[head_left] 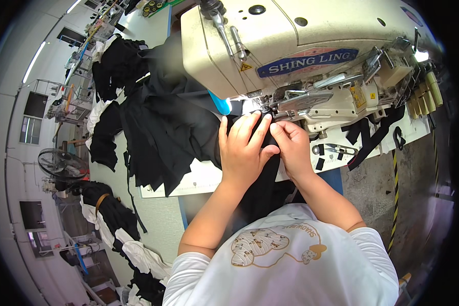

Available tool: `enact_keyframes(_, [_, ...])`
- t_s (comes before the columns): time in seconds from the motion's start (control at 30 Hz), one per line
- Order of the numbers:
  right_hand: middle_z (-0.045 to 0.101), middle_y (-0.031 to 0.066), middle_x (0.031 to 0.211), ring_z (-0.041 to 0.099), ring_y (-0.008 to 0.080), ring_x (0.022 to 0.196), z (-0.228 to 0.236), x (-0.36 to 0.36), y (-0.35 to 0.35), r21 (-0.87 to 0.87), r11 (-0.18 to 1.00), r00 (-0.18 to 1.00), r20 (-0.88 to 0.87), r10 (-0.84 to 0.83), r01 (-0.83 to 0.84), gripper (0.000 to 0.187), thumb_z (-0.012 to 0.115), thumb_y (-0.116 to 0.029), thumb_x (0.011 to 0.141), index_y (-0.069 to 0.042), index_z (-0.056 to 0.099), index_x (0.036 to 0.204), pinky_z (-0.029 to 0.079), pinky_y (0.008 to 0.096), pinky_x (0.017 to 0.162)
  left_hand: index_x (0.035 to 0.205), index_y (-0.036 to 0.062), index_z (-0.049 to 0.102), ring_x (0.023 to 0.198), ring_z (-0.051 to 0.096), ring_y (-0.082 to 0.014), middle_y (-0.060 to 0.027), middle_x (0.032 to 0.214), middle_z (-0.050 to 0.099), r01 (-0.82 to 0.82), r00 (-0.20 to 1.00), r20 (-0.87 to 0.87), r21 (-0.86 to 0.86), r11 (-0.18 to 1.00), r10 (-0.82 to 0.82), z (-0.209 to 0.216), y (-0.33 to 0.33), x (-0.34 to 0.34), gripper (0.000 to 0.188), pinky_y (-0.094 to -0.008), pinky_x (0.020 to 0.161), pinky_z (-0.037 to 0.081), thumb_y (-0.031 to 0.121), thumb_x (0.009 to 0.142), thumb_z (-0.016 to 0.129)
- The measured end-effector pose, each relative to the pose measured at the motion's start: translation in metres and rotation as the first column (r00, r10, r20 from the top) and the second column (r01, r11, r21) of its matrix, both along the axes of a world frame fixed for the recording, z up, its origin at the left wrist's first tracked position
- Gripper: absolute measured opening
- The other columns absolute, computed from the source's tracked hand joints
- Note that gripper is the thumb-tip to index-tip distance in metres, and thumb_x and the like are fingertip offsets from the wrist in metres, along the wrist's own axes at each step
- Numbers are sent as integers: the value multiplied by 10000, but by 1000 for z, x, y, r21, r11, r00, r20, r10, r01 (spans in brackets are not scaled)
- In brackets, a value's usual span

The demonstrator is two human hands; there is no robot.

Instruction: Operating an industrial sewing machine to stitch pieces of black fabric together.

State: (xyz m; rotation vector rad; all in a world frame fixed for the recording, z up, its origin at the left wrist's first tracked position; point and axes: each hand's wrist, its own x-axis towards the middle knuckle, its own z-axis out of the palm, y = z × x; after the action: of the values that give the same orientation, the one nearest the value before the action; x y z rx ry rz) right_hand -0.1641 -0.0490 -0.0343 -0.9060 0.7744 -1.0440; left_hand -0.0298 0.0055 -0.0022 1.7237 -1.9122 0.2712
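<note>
Black fabric (181, 120) lies spread over the machine table, and one part of it runs under the presser foot area of a cream industrial sewing machine (290, 30). My left hand (244, 148) rests flat on this fabric just in front of the needle area, fingers spread and pointing at the lit foot. Close on its right, my right hand (293, 148) has thumb and forefinger pinched at the fabric's edge, the other fingers curled. A strip of the cloth hangs down between my wrists toward my lap. The needle itself is too small to make out.
Thread snips (340, 149) and small black scraps lie on the white machine table (209, 176) to the right, near black strips (377, 137). Cream cone-like spools (426, 99) stand at far right. Heaped black and white garments (112, 204) lie left; a fan (64, 164) stands beyond.
</note>
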Motion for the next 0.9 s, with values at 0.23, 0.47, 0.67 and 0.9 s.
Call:
enact_keyframes(0.23, [681,-40,874,570,24,794,-1,1,-3,16,999,999,32,38,-38,217,676,-197,1051,12,731,1030,465,223,715,1398,155,675,1295,573,-276,-78,1386,627,-26,999,32,-4,1000,26,1,-3,0,702,-609,1201,282,677,950,531])
enact_keyframes(0.47, [670,-48,888,557,21,796,1,3,-2,17,1000,998,59,24,-25,214,673,-197,1054,9,729,1034,457,223,707,1413,191,672,1300,574,-275,-77,1397,619,-21,1000,24,0,1000,21,2,-3,1,663,-622,1197,283,647,943,571])
enact_keyframes(0.67, [697,-37,915,583,23,817,2,2,-2,11,1000,999,29,23,-24,214,673,-191,1053,15,731,1058,477,223,728,1419,175,673,1293,579,-293,-85,1424,614,-11,1000,-9,6,1000,11,0,-5,3,696,-641,1197,267,680,971,503])
enact_keyframes(0.9, [728,11,999,633,45,892,-7,-8,-5,12,974,967,115,225,-228,158,661,-140,1038,-1,714,1091,509,248,798,1422,37,629,1293,555,-419,-228,1466,530,11,942,-332,-115,993,-49,-26,13,9,513,-492,1133,425,413,1085,542])
